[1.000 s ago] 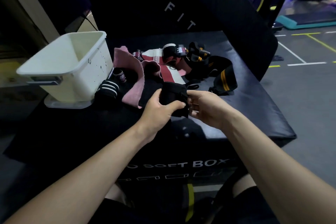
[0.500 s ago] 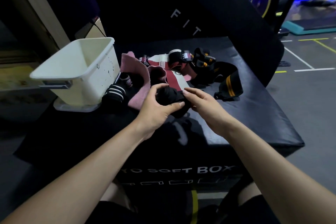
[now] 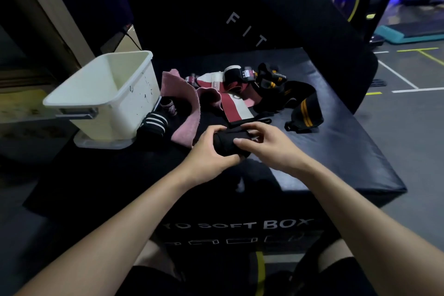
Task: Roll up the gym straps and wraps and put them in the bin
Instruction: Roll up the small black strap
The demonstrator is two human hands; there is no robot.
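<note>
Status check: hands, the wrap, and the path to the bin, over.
Left hand and right hand both grip the rolled black fabric wrap. White plastic bin sits to the left. Loose pink cloth band and black white-striped roll lie between.

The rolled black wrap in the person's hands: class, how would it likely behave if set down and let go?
The black wrap looks like soft fabric, so it would probably give under pressure. Both the left hand and the right hand grip it, which suggests it may unroll if released. Its cylinder shape could let it roll on the soft box.
</note>
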